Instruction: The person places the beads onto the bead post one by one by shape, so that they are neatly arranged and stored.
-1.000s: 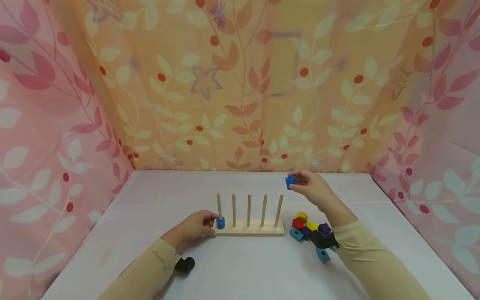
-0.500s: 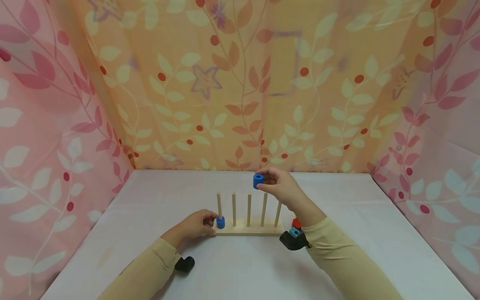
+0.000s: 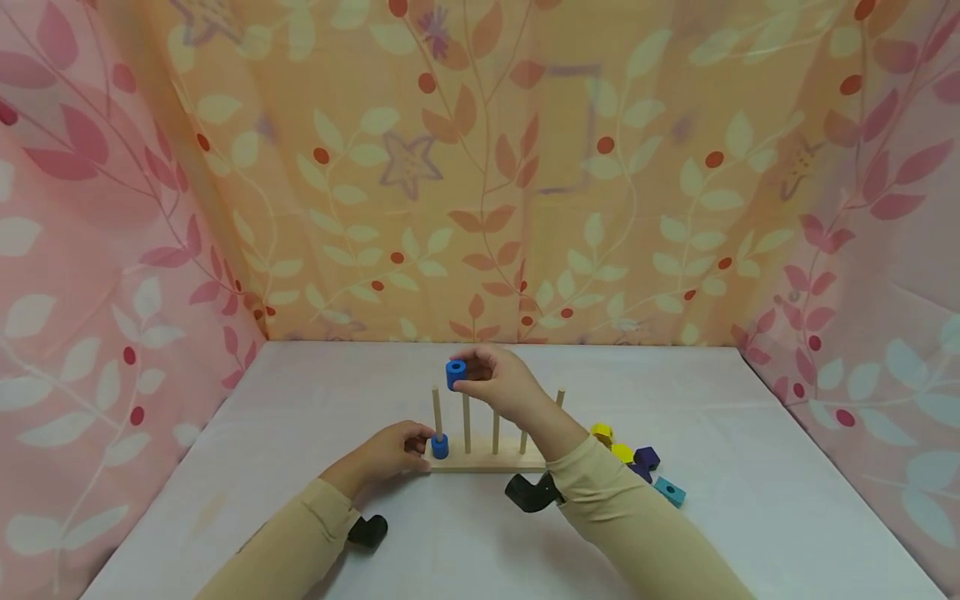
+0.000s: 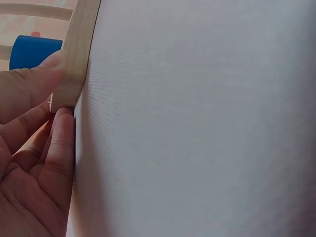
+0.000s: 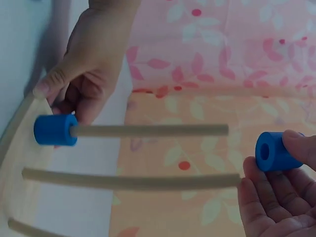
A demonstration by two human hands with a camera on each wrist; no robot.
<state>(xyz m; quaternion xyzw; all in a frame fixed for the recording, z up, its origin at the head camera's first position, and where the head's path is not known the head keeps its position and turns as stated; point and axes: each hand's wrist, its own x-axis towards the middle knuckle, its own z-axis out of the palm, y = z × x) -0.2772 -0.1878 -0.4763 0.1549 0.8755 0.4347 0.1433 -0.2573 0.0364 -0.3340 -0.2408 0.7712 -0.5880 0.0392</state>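
My left hand (image 3: pixel 386 454) grips the left end of a wooden peg board (image 3: pixel 480 467) with several upright pegs. In the left wrist view its thumb (image 4: pixel 37 81) lies on the top of the board and the fingers are against the end. A blue cylinder bead (image 3: pixel 440 447) sits at the bottom of the leftmost peg. Between thumb and fingers my right hand (image 3: pixel 506 387) pinches a second blue cylinder bead (image 5: pixel 277 152), its hole facing the pegs. That bead is held above the peg tips, near the two leftmost pegs, apart from them. My right hand and forearm partly hide the right-hand pegs.
Right of the board lie loose beads: yellow (image 3: pixel 622 452), purple (image 3: pixel 647 457) and light blue (image 3: pixel 670 492); the right sleeve covers part of the pile. Black wrist mounts (image 3: pixel 532 492) stick out from both sleeves. Patterned cloth (image 3: pixel 480 208) walls the white table at back and sides.
My right hand has carried the blue bead leftward, from above the loose beads across the board to near the left pegs. The left hand has stayed on the board's end.
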